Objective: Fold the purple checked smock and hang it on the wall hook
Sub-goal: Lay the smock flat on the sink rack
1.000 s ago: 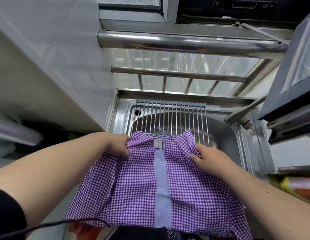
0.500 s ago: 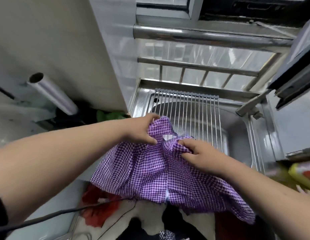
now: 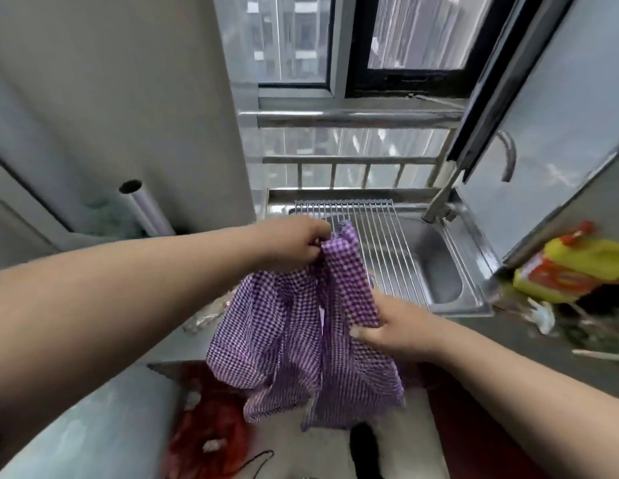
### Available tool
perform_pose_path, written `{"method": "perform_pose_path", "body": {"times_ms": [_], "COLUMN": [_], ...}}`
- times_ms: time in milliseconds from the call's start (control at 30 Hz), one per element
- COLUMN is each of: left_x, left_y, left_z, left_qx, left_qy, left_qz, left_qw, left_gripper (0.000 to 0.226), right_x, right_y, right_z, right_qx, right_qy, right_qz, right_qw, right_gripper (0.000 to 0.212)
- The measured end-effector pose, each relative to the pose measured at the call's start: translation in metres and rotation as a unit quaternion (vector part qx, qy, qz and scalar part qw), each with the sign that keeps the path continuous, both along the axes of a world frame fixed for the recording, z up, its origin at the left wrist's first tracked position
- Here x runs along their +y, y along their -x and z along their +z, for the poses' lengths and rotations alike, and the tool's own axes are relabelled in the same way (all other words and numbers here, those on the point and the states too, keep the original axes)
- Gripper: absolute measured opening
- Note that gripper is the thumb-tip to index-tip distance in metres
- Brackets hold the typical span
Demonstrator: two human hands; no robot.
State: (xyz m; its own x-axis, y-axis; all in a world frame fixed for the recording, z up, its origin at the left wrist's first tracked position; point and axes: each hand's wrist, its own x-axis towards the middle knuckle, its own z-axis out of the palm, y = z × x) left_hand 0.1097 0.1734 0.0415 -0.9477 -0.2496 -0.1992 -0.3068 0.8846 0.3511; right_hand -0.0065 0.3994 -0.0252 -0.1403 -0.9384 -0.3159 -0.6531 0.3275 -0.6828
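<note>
**Smock bunched between both hands, in front of sink**

Purple checked smock (image 3: 301, 326) is off the counter, hanging in loose vertical folds betw. both hands, in front of the steel sink (image 3: 439, 271) w/ its wire drying rack (image 3: 380, 243). Left hand (image 3: 294, 243) pinches the gathered top edge, fingers curled tight on the cloth. Right hand (image 3: 387, 330) grips a folded band lower down, thumb on top, fingers wrapped under. Lower hem dangles free above the floor, over a red bag (image 3: 211, 433). Faucet (image 3: 442, 202) stands at the sink's right rear corner. Yellow bottle w/ red label (image 3: 570, 271) lies on the counter at right. Shiny foil roll (image 3: 145, 209) leans by the wall at left. No wall hook seen in this view.
</note>
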Motion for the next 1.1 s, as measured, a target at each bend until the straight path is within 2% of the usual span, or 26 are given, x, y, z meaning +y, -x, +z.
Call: {"method": "perform_pose_path", "body": {"times_ms": [100, 167, 200, 267, 367, 400, 500, 667, 700, 733, 800, 867, 933, 1000, 1100], "left_x": [-0.008, -0.012, -0.014, -0.015, -0.011, -0.008, 0.0, -0.001, -0.004, -0.007, -0.017, -0.031, -0.047, -0.059, -0.072], "left_y": [-0.015, -0.022, -0.024, -0.027, -0.028, -0.027, -0.023, -0.024, -0.026, -0.028, -0.035, -0.041, -0.046, -0.05, -0.054], "left_z": [0.025, 0.038, 0.042, 0.051, 0.061, 0.064, 0.074, 0.091, 0.093, 0.095, 0.099, 0.102, 0.103, 0.106, 0.112], "left_qx": [0.034, 0.05, 0.055, 0.062, 0.079, 0.083, 0.1, 0.122, 0.122, 0.115, 0.082, 0.043, 0.01, 0.017, 0.049], "left_qy": [0.017, 0.017, 0.016, 0.012, -0.001, -0.005, 0.01, 0.027, 0.02, -0.004, -0.064, -0.049, 0.023, 0.093, 0.136], "left_qz": [0.036, 0.058, 0.066, 0.076, 0.076, 0.075, 0.08, 0.098, 0.1, 0.104, 0.123, 0.145, 0.171, 0.199, 0.235], "left_qw": [0.999, 0.997, 0.996, 0.995, 0.994, 0.994, 0.992, 0.987, 0.987, 0.988, 0.987, 0.987, 0.985, 0.975, 0.961], "left_gripper": [0.016, 0.017, 0.018, 0.015, 0.013, 0.013, 0.013, 0.011, 0.01, 0.016, 0.044, 0.056, 0.034, 0.016, 0.007], "right_x": [0.021, 0.033, 0.038, 0.043, 0.029, 0.02, -0.009, -0.031, -0.03, -0.029, -0.023, -0.015, -0.005, 0.003, 0.009], "right_y": [0.003, 0.007, 0.009, 0.016, 0.013, 0.006, -0.02, -0.031, -0.022, -0.009, 0.031, 0.075, 0.106, 0.114, 0.123], "right_z": [-0.011, -0.015, -0.01, -0.003, 0.016, 0.022, 0.031, 0.043, 0.049, 0.056, 0.074, 0.098, 0.126, 0.151, 0.163], "right_qx": [0.068, 0.093, 0.101, 0.099, 0.039, 0.015, -0.024, -0.02, -0.021, -0.023, 0.017, 0.12, 0.22, 0.288, 0.33], "right_qy": [-0.09, -0.128, -0.141, -0.147, -0.084, -0.059, -0.011, 0.034, 0.037, 0.025, 0.012, 0.048, 0.05, -0.001, -0.016], "right_qz": [0.068, 0.085, 0.08, 0.048, -0.011, -0.024, -0.042, -0.114, -0.128, -0.147, -0.192, -0.257, -0.296, -0.264, -0.25], "right_qw": [0.991, 0.984, 0.982, 0.983, 0.996, 0.998, 0.999, 0.993, 0.991, 0.989, 0.981, 0.958, 0.928, 0.921, 0.91], "right_gripper": [0.022, 0.008, 0.009, 0.025, 0.077, 0.082, 0.058, 0.013, 0.009, 0.015, 0.026, 0.028, 0.023, 0.018, 0.038]}}
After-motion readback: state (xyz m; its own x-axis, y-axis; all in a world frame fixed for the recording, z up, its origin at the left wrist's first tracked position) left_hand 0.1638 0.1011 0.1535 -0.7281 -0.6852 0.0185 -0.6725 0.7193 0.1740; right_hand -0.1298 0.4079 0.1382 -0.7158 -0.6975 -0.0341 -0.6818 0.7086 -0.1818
